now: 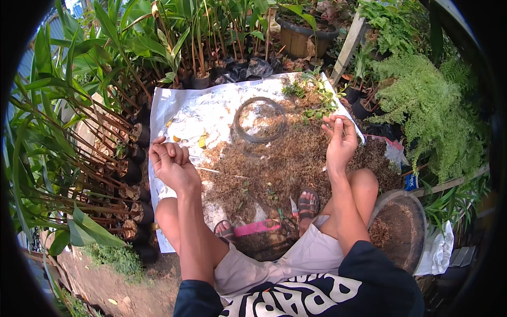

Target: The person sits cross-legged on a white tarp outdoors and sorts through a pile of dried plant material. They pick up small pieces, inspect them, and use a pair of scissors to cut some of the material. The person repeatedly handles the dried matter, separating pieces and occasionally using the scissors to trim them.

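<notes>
My left hand (174, 164) is raised over the left edge of a white sheet (178, 105), its fingers curled and the thumb pressed against them. My right hand (340, 144) is held up over the sheet's right side, thumb against the bent fingers. If either hand pinches something thin, it is too fine to make out. Between and beyond them lies a coil of thin dark wire (239, 128), partly over loose brown fibrous potting material (293, 166). Small uprooted green plants (317, 93) rest at the far right corner of the sheet, beyond my right hand.
Scissors (291, 228) and a pink strip (256, 228) lie between my sandaled feet. A clear tub (400, 233) with brown material stands at right. Tall leafy plants in black bags (136, 170) line the left; ferns (431, 107) crowd the right. A wooden post (348, 45) leans behind.
</notes>
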The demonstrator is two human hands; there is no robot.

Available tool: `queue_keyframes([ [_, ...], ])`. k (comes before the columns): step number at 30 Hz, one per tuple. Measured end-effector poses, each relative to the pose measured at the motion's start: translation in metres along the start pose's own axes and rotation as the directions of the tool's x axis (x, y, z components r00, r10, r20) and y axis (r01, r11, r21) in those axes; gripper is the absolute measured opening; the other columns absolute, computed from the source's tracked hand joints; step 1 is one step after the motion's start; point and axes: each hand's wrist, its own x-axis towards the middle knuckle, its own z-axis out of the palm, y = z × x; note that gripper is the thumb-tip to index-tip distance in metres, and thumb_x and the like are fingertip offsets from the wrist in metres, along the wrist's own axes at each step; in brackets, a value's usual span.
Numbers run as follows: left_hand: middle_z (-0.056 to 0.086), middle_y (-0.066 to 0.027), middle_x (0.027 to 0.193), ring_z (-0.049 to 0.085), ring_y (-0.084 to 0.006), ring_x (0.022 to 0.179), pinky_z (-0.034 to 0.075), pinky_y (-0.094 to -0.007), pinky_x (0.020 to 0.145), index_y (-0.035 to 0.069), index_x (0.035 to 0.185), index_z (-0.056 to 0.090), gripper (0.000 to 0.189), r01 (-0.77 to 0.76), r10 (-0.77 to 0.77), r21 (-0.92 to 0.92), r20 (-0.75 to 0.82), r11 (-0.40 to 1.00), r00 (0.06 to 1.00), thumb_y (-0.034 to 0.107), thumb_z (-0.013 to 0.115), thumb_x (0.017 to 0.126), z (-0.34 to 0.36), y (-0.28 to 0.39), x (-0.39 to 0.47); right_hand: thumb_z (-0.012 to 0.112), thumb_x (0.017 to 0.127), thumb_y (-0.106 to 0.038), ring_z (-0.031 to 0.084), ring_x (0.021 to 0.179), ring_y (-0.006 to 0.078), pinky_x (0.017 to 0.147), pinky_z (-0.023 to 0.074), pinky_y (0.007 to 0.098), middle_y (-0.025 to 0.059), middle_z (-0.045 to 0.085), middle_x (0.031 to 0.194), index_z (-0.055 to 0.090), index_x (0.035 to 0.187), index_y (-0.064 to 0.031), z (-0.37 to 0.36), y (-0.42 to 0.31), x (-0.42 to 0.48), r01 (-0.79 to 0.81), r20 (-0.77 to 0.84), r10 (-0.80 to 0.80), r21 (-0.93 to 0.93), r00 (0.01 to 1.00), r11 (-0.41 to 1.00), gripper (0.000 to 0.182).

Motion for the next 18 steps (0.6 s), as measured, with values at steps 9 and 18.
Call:
queue_keyframes([
  [9, 0.034, 0.0004, 0.064, 0.023, -0.0092, 0.047, 0.020, -0.0247, 0.043, -0.001, 0.094, 0.047, 0.019, -0.466, 0.516, 0.226, -0.295, 0.855, 0.804, 0.018, 0.042, 0.098, -0.077, 0.090, 0.063, 0.041, 0.098, -0.011, 0.060, 0.083, 0.0187, 0.073, 0.0576, 0.0346, 0.0101, 0.054, 0.096, 0.047, 0.110, 0.0004, -0.038, -0.006, 0.040, -0.036, -0.309, 0.069, 0.111, 0.949, 0.993, 0.018],
  [18, 0.035, 0.0005, 0.068, 0.030, -0.0079, 0.054, 0.028, -0.0225, 0.048, 0.000, 0.098, 0.046, 0.023, -0.132, 0.153, 0.123, -0.176, 0.984, 0.972, 0.022, 0.037, 0.101, -0.058, 0.045, 0.035, 0.053, 0.094, -0.017, 0.056, 0.067, 0.0106, 0.060, 0.0489, 0.0245, 0.0049, 0.061, 0.081, 0.059, 0.110, -0.0029, 0.019, -0.007, -0.021, -0.264, 0.423, 0.144, 0.241, 0.895, 0.934, 0.022],
])
